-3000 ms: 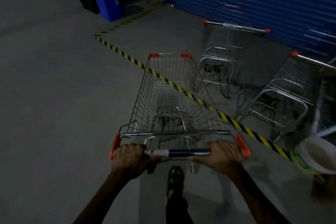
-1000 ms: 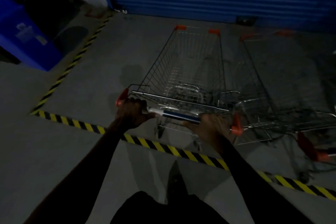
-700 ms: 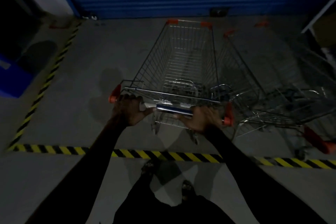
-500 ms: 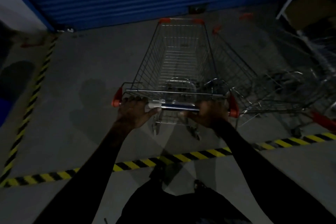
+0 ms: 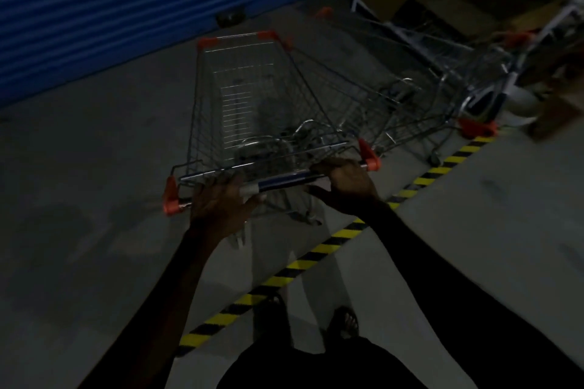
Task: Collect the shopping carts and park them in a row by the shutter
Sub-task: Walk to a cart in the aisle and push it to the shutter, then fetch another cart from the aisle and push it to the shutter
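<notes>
While both hands [image 5: 281, 193] grip it, the cart [image 5: 252, 104] holds nothing.

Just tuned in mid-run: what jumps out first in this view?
The wire shopping cart at centre, its handle gripped by the left hand and right hand, pointing at the blue shutter upper left. More carts stand to its right; yellow-black floor tape runs diagonally underfoot.

At two o'clock the parked carts [image 5: 420, 110] sink into darkness and we cannot count them. Our forearms run off the bottom edge. The left hand [image 5: 221, 205] and right hand [image 5: 346, 185] cover parts of the handle bar [image 5: 281, 181].
</notes>
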